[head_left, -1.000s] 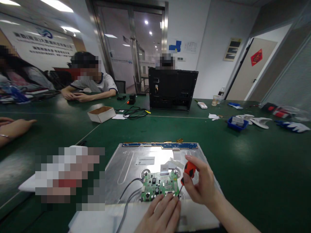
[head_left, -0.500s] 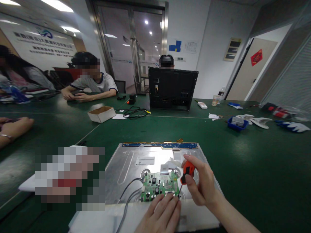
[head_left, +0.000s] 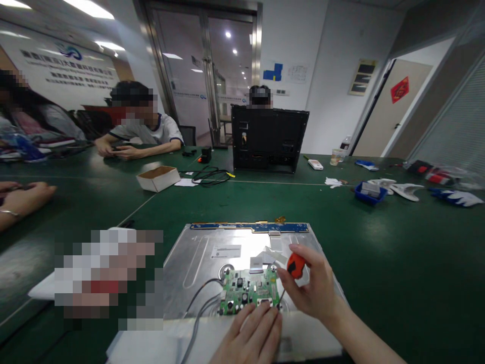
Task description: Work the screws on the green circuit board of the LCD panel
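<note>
So in the head view, the right hand [head_left: 318,285] has thumb and forefinger pinched narrow around the orange and black handle of a screwdriver [head_left: 296,266]. Its long axis is on a slant: butt of the handle leaning up and right, shaft coming out below the fingers and pointing down-left, tip end by the near right corner of a green circuit board [head_left: 248,285]. Can't tell if the tip is actually seated in a screw, way too small.

The left hand [head_left: 253,336] is laid out flat, fingers side by side, tips over the near edge of that board and just left of the screwdriver tip.

The board sits just past the left fingers and to the left of the right ones, long side running left to right, on a silver metal panel [head_left: 178,288]. Gray cables [head_left: 197,321] come off its left side and bend down left of the left fingers. There's a white sheet [head_left: 151,341] under the left hand, and a blue circuit strip [head_left: 227,227] beyond both hands, also running left-right. The whole lot is on a green worktop [head_left: 397,283].
</note>
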Motion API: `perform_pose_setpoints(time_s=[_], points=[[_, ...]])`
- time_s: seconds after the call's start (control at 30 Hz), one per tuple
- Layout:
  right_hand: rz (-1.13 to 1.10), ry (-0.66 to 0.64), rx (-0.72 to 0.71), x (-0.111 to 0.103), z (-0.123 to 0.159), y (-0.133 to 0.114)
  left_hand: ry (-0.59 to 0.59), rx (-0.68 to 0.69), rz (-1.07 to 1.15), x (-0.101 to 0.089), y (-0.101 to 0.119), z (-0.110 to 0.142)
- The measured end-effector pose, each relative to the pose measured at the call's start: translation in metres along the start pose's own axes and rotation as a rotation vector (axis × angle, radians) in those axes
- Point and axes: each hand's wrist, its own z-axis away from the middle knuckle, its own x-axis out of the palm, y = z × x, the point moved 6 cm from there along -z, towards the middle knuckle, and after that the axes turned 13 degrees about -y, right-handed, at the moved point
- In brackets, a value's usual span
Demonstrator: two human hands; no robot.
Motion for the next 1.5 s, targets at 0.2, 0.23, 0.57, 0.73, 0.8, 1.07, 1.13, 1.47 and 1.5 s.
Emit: perform_pose_setpoints(time_s=[0.2, 0.23, 0.57, 0.73, 0.8, 1.07, 1.13, 1.47, 1.5], points=[[-0.068, -0.044, -0.020, -0.0011, -0.0036, -0.0005, -0.043, 0.006, -0.023, 0.0056, 0.0019, 0.0028], [-0.085, -0.057, -0.023, -0.0012, -0.0036, -0.0002, -0.050, 0.008, -0.028, 0.0062, 0.0021, 0.0032], [-0.069, -0.057, 0.008, 0.0007, 0.0020, 0.0026, -0.019, 0.010, -0.004, 0.0020, 0.0009, 0.0013], [-0.036, -0.011, 0.018, -0.0012, -0.0007, 0.0015, -0.044, 0.000, -0.002, 0.0035, 0.0007, 0.0015], [-0.023, -0.005, 0.020, -0.0015, -0.0019, 0.0012, -0.045, 0.000, -0.007, 0.0042, 0.0007, 0.0016], [-0.003, -0.037, 0.020, -0.0005, -0.0033, 0.0001, -0.066, 0.013, -0.025, 0.0077, 0.0014, 0.0035], [-0.030, -0.054, 0.007, -0.0011, -0.0028, 0.0000, -0.061, 0.011, -0.020, 0.0080, 0.0014, 0.0041], [-0.075, -0.073, -0.014, -0.0046, -0.0011, 0.0008, -0.064, 0.011, -0.025, 0.0086, 0.0016, 0.0046], [-0.064, -0.067, -0.017, -0.0046, -0.0013, 0.0001, -0.059, 0.010, -0.023, 0.0086, 0.0015, 0.0046]])
